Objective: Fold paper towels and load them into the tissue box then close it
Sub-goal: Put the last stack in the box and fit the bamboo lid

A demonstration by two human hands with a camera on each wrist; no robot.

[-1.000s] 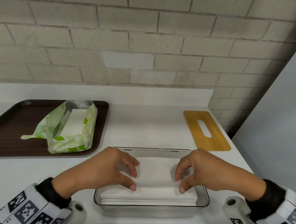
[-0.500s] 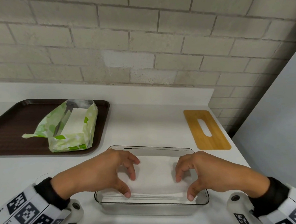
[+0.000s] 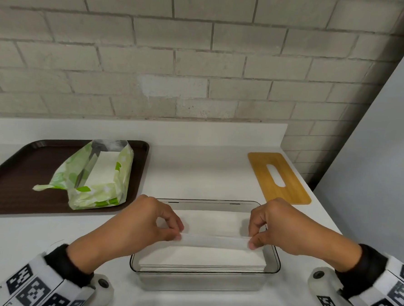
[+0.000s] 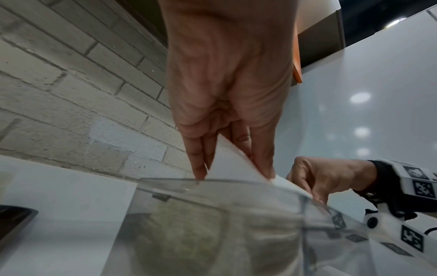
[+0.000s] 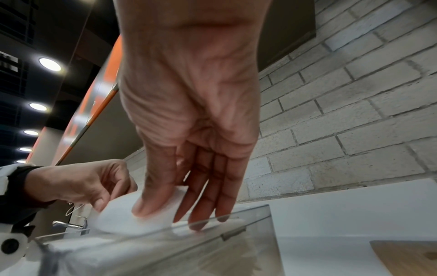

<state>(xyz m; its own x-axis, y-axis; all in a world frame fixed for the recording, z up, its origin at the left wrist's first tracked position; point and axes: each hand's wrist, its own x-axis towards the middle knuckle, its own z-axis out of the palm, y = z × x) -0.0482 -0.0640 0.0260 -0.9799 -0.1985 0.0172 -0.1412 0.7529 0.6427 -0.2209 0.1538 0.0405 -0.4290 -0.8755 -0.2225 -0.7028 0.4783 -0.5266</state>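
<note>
Clear glossy plastic tissue box (image 3: 272,263), matt paper towels (image 3: 204,254) (soft-looking), smooth wooden lid (image 3: 286,181).

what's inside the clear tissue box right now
A stack of white paper towels fills the clear tissue box; both hands pinch the top sheet. The box bottom is covered.
</note>
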